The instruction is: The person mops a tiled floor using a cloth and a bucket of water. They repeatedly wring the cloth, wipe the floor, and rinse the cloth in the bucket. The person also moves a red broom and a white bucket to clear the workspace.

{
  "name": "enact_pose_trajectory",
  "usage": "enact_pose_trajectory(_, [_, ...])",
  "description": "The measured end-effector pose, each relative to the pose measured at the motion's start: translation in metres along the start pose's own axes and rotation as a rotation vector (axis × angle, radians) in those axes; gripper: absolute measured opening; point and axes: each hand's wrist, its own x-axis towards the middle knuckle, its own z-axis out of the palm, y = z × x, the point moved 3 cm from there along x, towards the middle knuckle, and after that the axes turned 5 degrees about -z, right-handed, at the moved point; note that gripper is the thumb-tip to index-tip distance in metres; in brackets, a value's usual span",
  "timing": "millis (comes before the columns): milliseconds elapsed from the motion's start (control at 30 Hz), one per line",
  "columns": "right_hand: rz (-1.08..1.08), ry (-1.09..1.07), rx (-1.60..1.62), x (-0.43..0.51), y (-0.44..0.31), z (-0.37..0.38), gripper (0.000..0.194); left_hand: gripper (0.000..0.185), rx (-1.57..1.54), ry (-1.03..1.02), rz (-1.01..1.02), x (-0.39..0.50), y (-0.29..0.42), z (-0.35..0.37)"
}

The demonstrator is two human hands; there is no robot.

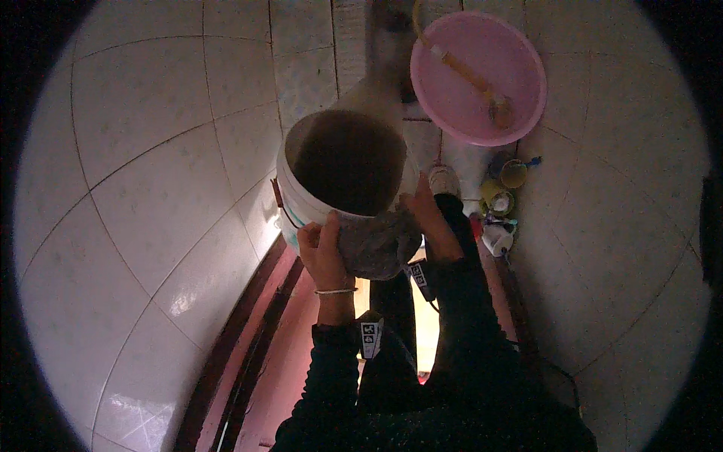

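Note:
A white plastic bucket (pixel 294 186) is tilted away from me between my hands, its dark mouth facing up and forward. My left hand (pixel 326 251) grips the near left of its rim, fingers bent over the edge. On the right side, my right hand (pixel 432 223) holds the bucket near the rim. A wet grey cloth (pixel 375 246) hangs against the near side of the bucket, between the hands. Murky water appears to spill from the far rim onto the floor, though blur and dim light hide its detail.
A pink plastic basin (pixel 480 39) with a yellowish hose (pixel 466 70) in it lies at the upper right. Below it, a yellow cup (pixel 513 173), a green container (pixel 498 201) and a white container (pixel 498 238) stand along the tiled wall. My shoe (pixel 444 179) is close to them.

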Motion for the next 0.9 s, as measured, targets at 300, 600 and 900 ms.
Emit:
enact_pose_trajectory(300, [-0.244,-0.174,0.256,0.02,0.019,0.002,0.071,0.029,0.099,0.033,0.121,-0.027,0.005,0.015])
enact_pose_trajectory(600, [-0.11,-0.233,0.359,0.015,0.024,0.013,0.073,0.031,0.258,0.103,0.176,-0.033,-0.005,0.01])
enact_pose_trajectory(900, [0.076,-0.355,0.259,0.047,0.067,0.024,0.079,0.035,0.325,0.09,0.207,-0.034,-0.004,0.03])
